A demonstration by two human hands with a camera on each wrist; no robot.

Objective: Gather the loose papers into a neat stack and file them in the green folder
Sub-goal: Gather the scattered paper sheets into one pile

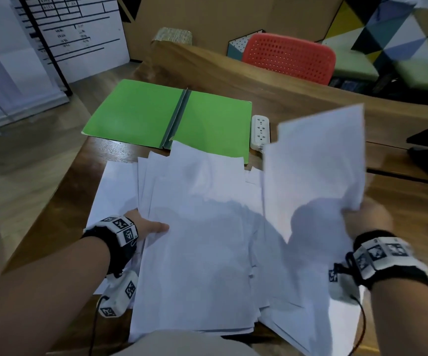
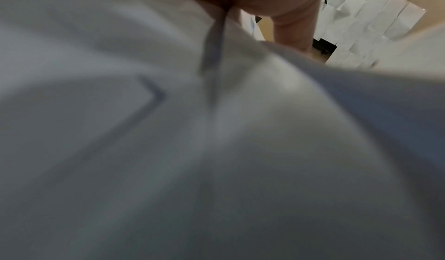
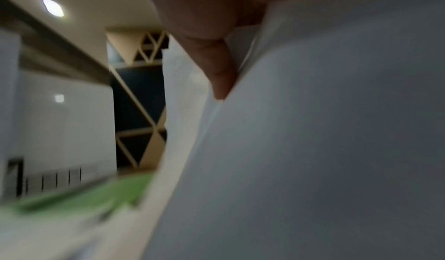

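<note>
Loose papers (image 1: 202, 227) overlap green folder (image 1: 141, 114); power strip (image 1: 260, 131) beside

The green folder (image 1: 169, 119) lies open and flat at the upper middle of the head view, its grey spine running down the centre, both inner covers bare. Just below it, loose white papers (image 1: 197, 227) sprawl unevenly across the middle and lower frame, overlapping at mixed angles; the farthest sheets cover the folder's near right corner. At the right, a lifted batch of sheets (image 1: 315, 170) stands tilted upward above the pile.
</note>
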